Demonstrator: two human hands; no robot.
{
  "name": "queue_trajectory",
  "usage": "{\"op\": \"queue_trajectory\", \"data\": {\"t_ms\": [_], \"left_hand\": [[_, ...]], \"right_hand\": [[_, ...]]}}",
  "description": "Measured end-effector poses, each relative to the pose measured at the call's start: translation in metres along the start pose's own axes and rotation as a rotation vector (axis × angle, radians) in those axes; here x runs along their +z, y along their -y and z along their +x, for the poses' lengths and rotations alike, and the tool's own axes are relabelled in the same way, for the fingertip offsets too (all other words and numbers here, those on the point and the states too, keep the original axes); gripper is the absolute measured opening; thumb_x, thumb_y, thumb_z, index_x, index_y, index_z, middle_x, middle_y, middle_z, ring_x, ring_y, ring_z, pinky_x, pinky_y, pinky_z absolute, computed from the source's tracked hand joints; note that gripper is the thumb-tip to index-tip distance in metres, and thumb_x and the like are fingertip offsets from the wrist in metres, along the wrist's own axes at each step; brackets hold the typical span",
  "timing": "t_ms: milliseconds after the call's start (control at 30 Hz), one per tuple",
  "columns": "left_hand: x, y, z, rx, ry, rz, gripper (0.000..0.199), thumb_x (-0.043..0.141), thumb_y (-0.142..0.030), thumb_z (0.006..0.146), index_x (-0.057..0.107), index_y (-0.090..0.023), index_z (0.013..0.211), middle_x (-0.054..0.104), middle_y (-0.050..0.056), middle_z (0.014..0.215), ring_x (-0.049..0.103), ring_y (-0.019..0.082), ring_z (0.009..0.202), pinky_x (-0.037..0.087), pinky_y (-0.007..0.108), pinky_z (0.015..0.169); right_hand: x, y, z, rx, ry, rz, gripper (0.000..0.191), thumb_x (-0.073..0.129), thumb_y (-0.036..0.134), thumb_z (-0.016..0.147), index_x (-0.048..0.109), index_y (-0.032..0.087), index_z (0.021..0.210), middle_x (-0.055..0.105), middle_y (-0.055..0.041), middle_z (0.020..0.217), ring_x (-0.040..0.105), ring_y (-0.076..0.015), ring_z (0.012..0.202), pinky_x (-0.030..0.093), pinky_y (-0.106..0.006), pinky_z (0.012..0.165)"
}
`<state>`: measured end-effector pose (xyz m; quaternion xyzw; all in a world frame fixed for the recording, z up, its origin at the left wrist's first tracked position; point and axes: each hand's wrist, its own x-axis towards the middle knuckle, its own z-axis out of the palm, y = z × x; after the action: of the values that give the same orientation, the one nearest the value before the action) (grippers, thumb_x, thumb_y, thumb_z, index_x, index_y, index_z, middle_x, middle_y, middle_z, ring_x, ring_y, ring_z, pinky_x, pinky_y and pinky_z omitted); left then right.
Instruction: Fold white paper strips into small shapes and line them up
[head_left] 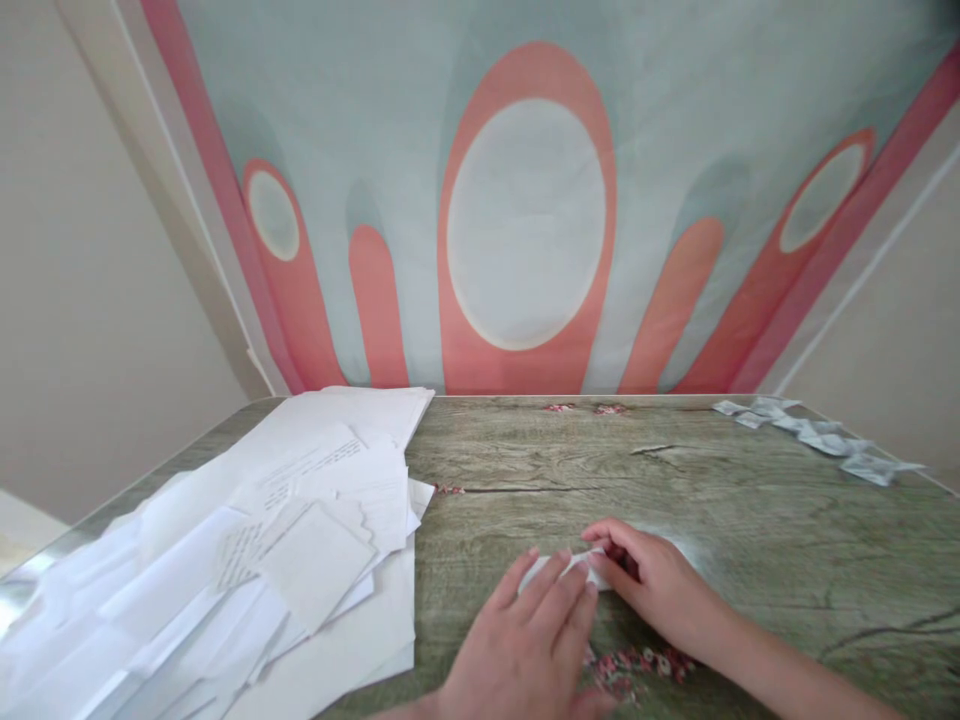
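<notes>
A small piece of folded white paper (549, 568) lies on the wood-grain table near its front. Across it my left hand (525, 628) rests flat, its fingers stretched out and covering most of the paper. The fingers of my right hand (651, 580) are curled at the paper's right end, thumb and forefinger pinching it. How the folds run under my hands is hidden.
A spread pile of white sheets (330, 620), some printed, covers the table's left side, with a small square sheet (316, 562) on top. Several small folded papers (817, 437) lie at the back right. A patterned wall (525, 370) stands behind the table (517, 440).
</notes>
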<state>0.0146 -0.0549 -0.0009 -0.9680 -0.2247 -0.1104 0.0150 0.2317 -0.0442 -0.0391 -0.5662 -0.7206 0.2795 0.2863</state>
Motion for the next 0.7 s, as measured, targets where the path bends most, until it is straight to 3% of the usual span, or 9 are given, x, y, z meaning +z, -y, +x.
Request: {"op": "queue_trajectory", "data": {"t_ms": [133, 233, 567, 700], "left_hand": [[0.021, -0.003, -0.007, 0.012, 0.042, 0.181, 0.044, 0.027, -0.027, 0.095, 0.032, -0.010, 0.135, 0.033, 0.010, 0.143, 0.027, 0.023, 0.132, 0.024, 0.040, 0.107], [0.031, -0.001, -0.011, 0.013, 0.070, 0.174, 0.048, 0.025, -0.032, 0.095, 0.029, -0.009, 0.137, 0.027, 0.010, 0.145, 0.024, 0.024, 0.133, 0.023, 0.039, 0.108], [0.041, 0.000, -0.017, -0.001, 0.107, 0.118, 0.057, 0.023, -0.041, 0.094, 0.023, -0.008, 0.139, 0.023, 0.011, 0.146, 0.020, 0.026, 0.134, 0.021, 0.041, 0.108], [0.042, 0.000, -0.017, 0.007, 0.098, 0.119, 0.055, 0.023, -0.039, 0.094, 0.022, -0.008, 0.140, 0.022, 0.011, 0.147, 0.019, 0.025, 0.134, 0.020, 0.041, 0.109]], "right_hand": [[0.000, -0.001, 0.001, 0.001, -0.004, -0.004, 0.014, 0.047, 0.027, 0.085, 0.056, 0.023, 0.095, 0.063, 0.0012, 0.075, 0.058, -0.0146, 0.065, 0.043, -0.026, 0.061], [-0.002, -0.001, 0.000, -0.005, -0.003, 0.004, 0.014, 0.048, 0.027, 0.085, 0.056, 0.022, 0.096, 0.062, 0.0011, 0.076, 0.058, -0.0143, 0.066, 0.043, -0.026, 0.062], [-0.002, -0.004, -0.002, -0.019, -0.023, 0.041, 0.016, 0.049, 0.025, 0.084, 0.056, 0.021, 0.098, 0.061, -0.0004, 0.078, 0.057, -0.0140, 0.068, 0.045, -0.025, 0.061], [-0.006, -0.003, -0.006, -0.125, -0.041, -0.012, 0.014, 0.047, 0.024, 0.086, 0.057, 0.021, 0.096, 0.059, -0.0030, 0.089, 0.055, -0.0137, 0.069, 0.045, -0.026, 0.063]]}}
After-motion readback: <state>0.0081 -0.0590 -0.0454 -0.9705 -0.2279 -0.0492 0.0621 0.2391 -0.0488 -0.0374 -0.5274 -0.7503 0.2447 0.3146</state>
